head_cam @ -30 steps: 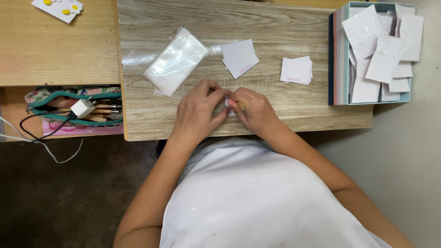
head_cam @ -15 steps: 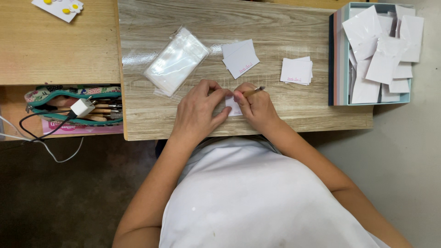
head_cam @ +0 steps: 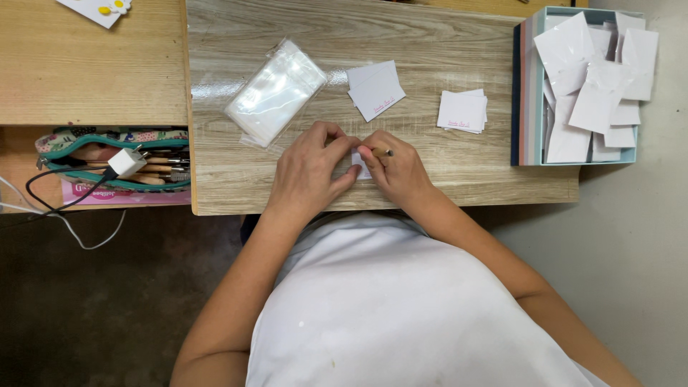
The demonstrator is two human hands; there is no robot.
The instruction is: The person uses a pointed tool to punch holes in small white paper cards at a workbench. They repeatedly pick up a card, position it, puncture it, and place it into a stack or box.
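Small white card point(head_cam: 360, 165) is pinched between both hands at the near edge of the worktop point(head_cam: 444, 179); the left hand point(head_cam: 312, 172) is closed on its left side, the right hand point(head_cam: 398, 168) on its right, a thin stick-like tool also gripped there. Light, thin and easily creased, it seems best held by its edges. Only a plain white corner is seen.

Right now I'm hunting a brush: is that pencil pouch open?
Open: the pencil pouch gapes along its teal zip, handles showing inside.
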